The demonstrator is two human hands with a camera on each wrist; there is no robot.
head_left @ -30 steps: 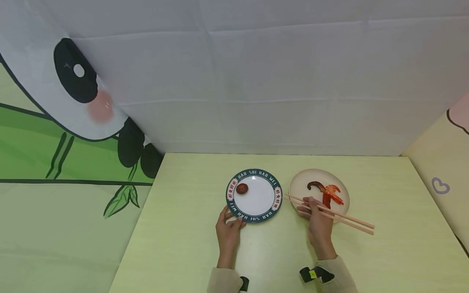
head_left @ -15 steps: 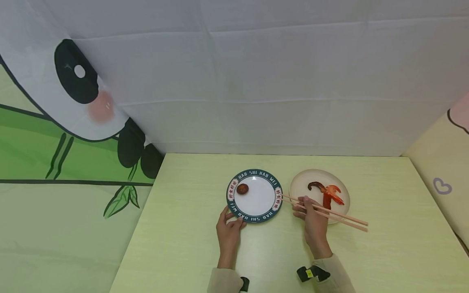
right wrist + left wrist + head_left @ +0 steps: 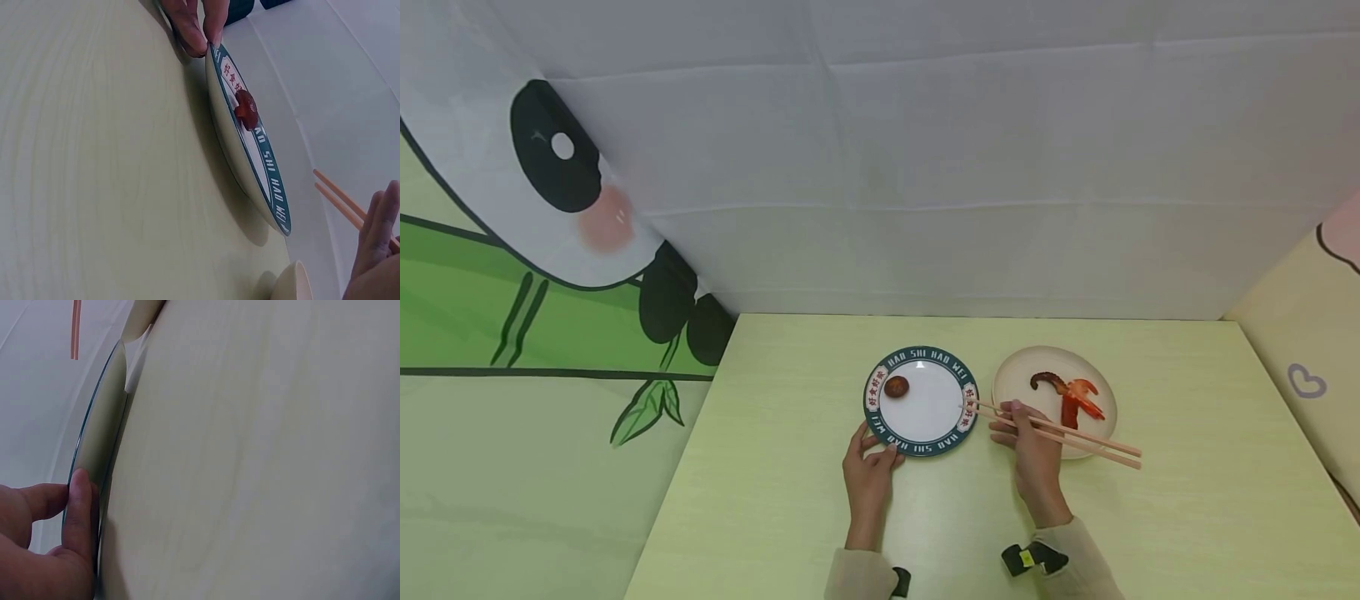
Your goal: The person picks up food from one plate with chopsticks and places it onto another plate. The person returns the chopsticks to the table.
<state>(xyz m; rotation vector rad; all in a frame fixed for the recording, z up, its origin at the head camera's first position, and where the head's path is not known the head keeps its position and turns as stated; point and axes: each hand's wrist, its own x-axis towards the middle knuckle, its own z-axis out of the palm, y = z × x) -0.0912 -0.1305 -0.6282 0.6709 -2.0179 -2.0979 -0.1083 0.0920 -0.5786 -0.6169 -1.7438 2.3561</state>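
Observation:
My left hand (image 3: 868, 479) pinches the near-left rim of a white plate with a green lettered border (image 3: 917, 447). In the left wrist view the thumb and fingers sit on either side of that rim. A small brown mushroom (image 3: 896, 387) lies on the plate's left part; its cap and stem show in the right wrist view. My right hand (image 3: 1036, 462) grips a pair of wooden chopsticks (image 3: 1101, 447). Their tips, slightly apart with nothing between them, overlap the lettered plate's right rim in the head view. Clear of the mushroom, the tips point left.
Right of the lettered plate stands a cream plate (image 3: 1011, 375), partly hidden by my right hand. On it lie a dark curled tentacle-like piece (image 3: 1048, 380) and orange-red food pieces (image 3: 1081, 392). A white cloth wall (image 3: 970, 167) rises behind the pale table (image 3: 790, 467).
My right hand has shifted left with the chopsticks, bringing their tips from beside the lettered plate to over its right rim. My left hand, the mushroom and both plates have stayed put.

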